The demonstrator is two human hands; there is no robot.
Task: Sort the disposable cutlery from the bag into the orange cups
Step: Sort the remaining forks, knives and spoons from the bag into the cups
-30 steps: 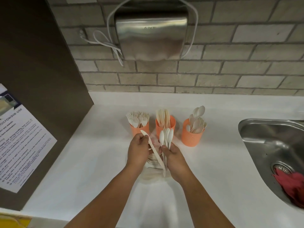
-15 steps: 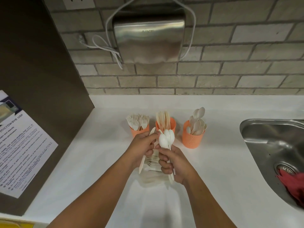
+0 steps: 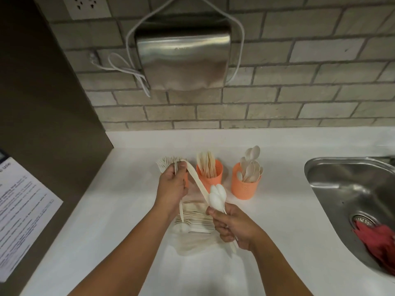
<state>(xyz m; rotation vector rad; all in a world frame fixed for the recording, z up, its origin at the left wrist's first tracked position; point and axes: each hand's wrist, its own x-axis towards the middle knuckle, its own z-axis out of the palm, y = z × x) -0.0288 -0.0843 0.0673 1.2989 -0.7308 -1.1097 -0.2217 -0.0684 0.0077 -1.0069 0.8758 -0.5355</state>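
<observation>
Head view. The right hand [image 3: 233, 227] grips a bundle of white spoons [image 3: 217, 197], its fingers [image 3: 220, 223] curled tight round the handles. The bowls point up and away; the handle ends stick out below the palm, toward the person. The bundle's long axis tilts slightly left of straight ahead.

The spoon cup [image 3: 245, 186] stands ahead and to the right of those bowls, near but not touching. The right hand is the nearer one, so the drop likely calls for a short reach forward and right, with the bundle turned handles-down first.

The left hand [image 3: 173, 184] pinches a knife [image 3: 194, 176] under the thumb. The knife slants down-right, its far end touching the spoon bowls. The knife cup [image 3: 210, 178] sits just behind it. A second thin piece hangs from the same hand; I cannot tell which kind.

The fork cup [image 3: 186, 181] is mostly hidden behind the left hand, with the forks [image 3: 165, 165] fanning out above it.

The bag [image 3: 192, 242] lies flat on the white desk [image 3: 106, 231] between the forearms, with cutlery left inside.

A steel sink [image 3: 342, 178] with a red cloth [image 3: 378, 238] is at the right. A metal dryer [image 3: 183, 58] hangs on the brick wall, and a paper notice [image 3: 21, 210] is at the left.
</observation>
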